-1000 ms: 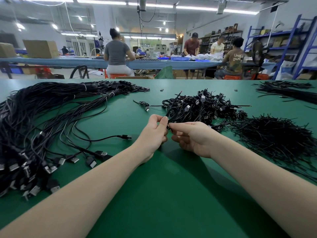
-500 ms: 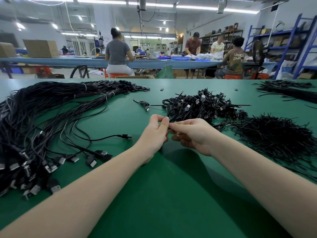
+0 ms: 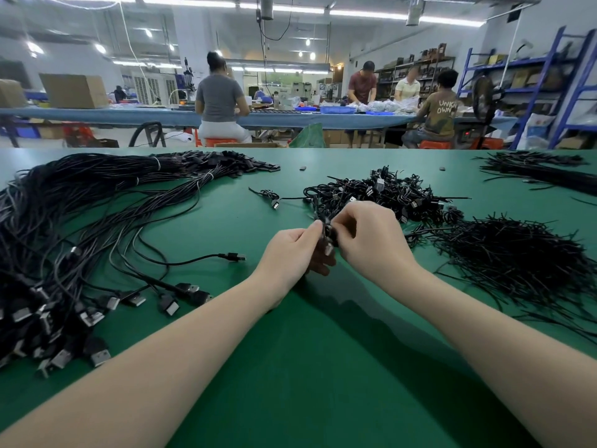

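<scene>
Black cable (image 3: 327, 234), thin, apparently coiled.

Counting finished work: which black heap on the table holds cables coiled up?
The middle heap, beyond the right hand: small tight coils with plugs. The left heap lies uncoiled; the right heap is loose strands.

White block letters on the back of an olive-brown short-sleeved T-shirt (image 3: 440, 119), worn by a person seated at the long blue-covered surface (image 3: 284, 119) toward 1 o'clock, read "UNKN" above "OWN". Other printing is too small or blurred to read.
</scene>
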Demonstrator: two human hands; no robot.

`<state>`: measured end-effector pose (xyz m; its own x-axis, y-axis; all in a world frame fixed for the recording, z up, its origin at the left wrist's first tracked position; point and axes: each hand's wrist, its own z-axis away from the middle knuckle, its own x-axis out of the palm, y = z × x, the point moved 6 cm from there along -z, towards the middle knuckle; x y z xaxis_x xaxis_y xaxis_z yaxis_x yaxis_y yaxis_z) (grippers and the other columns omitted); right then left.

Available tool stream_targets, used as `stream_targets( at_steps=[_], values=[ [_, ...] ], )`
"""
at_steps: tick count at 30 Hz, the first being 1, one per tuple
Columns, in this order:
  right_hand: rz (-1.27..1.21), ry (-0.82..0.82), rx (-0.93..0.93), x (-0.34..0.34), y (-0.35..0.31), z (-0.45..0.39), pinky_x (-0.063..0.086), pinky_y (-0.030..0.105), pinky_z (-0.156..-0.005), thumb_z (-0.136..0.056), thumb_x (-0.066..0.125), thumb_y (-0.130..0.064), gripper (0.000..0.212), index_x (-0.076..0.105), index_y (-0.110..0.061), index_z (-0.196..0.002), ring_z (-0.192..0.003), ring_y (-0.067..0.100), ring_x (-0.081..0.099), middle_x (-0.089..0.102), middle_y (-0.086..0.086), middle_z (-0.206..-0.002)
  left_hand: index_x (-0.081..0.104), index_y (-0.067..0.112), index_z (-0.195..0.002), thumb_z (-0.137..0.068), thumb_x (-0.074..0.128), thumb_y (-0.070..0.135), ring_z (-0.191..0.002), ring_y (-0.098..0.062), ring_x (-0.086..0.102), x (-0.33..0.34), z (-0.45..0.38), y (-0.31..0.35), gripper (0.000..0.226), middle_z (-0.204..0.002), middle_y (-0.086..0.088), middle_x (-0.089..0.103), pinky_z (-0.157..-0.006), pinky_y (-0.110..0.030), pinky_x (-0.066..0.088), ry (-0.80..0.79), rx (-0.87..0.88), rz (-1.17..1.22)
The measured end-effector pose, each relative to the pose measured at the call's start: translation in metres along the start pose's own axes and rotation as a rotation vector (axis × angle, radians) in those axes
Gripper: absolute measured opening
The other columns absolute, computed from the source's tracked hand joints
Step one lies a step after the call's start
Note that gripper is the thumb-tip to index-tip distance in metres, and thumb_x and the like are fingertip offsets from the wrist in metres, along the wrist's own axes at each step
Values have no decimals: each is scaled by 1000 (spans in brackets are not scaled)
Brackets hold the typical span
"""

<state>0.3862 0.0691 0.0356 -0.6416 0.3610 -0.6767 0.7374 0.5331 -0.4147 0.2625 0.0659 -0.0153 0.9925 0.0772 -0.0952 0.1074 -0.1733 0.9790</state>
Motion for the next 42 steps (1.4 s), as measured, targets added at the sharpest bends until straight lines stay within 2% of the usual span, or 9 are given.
stream_targets(
  at_steps=[4,7,12,16,21,27,32,35,42],
  values=[
    [30,44,-91,-3,1,2,47,36,-68,-88,58,-10,7,64,-8,-86,-79,26,57,60,7,-91,60,13,-57,-98,48,27,-83,7,47,-5,7,13,46,-92,4,48,-77,-8,34,89,207,-176],
    [1,71,-107,-4,2,1,47,37,-67,-87,59,-8,7,66,-7,-85,-79,27,57,61,7,-87,73,31,-79,-99,46,21,-115,18,40,-3,14,23,35,-120,19,49,-90,3,25,46,286,-89],
    [-29,87,-130,-6,-1,1,47,36,-72,-88,60,-10,7,67,-7,-89,-83,25,58,60,3,-88,68,35,-101,-97,47,10,-97,3,60,-4,14,22,33,-103,17,67,-86,-13,44,59,276,92],
    [19,59,-263,-5,-15,3,47,43,-70,-89,58,-5,9,65,0,-88,-81,32,57,62,11,-89,66,36,-105,-97,43,10,-88,-17,64,-8,6,14,35,-99,-8,65,-86,-30,54,60,172,165],
    [151,66,-406,-8,-29,6,47,42,-67,-83,61,4,4,65,3,-83,-74,37,59,62,18,-83,68,23,-102,-94,39,3,-73,-19,66,-10,-1,5,37,-82,-5,69,-61,-22,53,62,44,285],
    [108,150,-383,-15,-20,8,43,36,-61,-77,62,9,8,64,3,-81,-69,35,56,60,15,-78,68,24,-103,-81,69,-3,-81,-2,67,-6,1,6,35,-84,7,74,-75,-13,50,-68,125,275],
    [47,117,-348,-8,-20,6,43,38,-62,-82,59,6,4,62,4,-80,-71,36,55,58,16,-78,73,31,-84,-80,76,16,-69,-8,60,-17,2,9,16,-80,-2,69,-69,-15,46,147,223,114],
    [20,126,-302,-5,-20,5,47,44,-65,-86,57,2,9,65,4,-84,-76,36,57,62,16,-82,70,25,-80,-85,71,17,-68,0,65,-17,4,10,10,-72,10,72,-63,-11,48,170,222,120],
    [360,204,-558,-8,-30,16,49,37,-59,-75,69,6,10,64,-1,-72,-63,31,59,60,13,-71,50,23,-112,-95,58,20,-40,-9,51,-6,1,0,18,-56,1,63,-39,-17,41,31,-156,473]
  ],
)
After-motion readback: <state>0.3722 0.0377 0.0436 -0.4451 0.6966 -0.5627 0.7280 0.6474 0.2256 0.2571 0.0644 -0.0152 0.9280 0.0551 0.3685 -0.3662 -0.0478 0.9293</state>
